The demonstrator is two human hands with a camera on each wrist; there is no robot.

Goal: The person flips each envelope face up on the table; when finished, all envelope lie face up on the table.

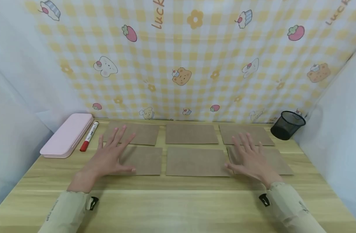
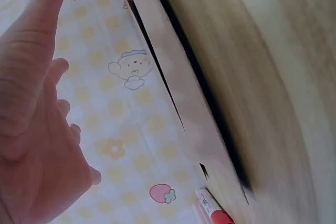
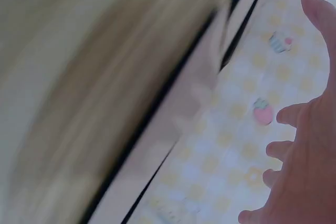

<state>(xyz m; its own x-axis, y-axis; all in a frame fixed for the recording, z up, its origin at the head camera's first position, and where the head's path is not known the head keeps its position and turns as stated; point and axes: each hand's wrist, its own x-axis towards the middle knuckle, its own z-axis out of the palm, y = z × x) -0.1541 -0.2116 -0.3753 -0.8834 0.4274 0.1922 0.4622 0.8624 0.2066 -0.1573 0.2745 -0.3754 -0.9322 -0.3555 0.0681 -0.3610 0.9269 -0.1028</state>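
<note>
Flat brown cardboard sheets lie in two rows of three, among them the back middle sheet [image 1: 191,134] and the front middle sheet [image 1: 197,162]. My left hand [image 1: 109,158], fingers spread, is over the left sheets, partly covering the back left sheet [image 1: 146,134] and front left sheet [image 1: 146,161]. Over the right side, my right hand [image 1: 250,160] spreads its fingers across the back right sheet [image 1: 245,129] and front right sheet [image 1: 278,161]. Both wrist views show the left palm [image 2: 42,171] and right palm [image 3: 299,177] holding nothing, apparently raised above the sheets.
A pink case [image 1: 68,134] and a red-capped marker [image 1: 89,136] lie at the table's left. At the back right a black mesh pen cup [image 1: 287,126] leans or stands. A yellow checked curtain [image 1: 178,51] closes off the back of the wooden table [image 1: 178,210].
</note>
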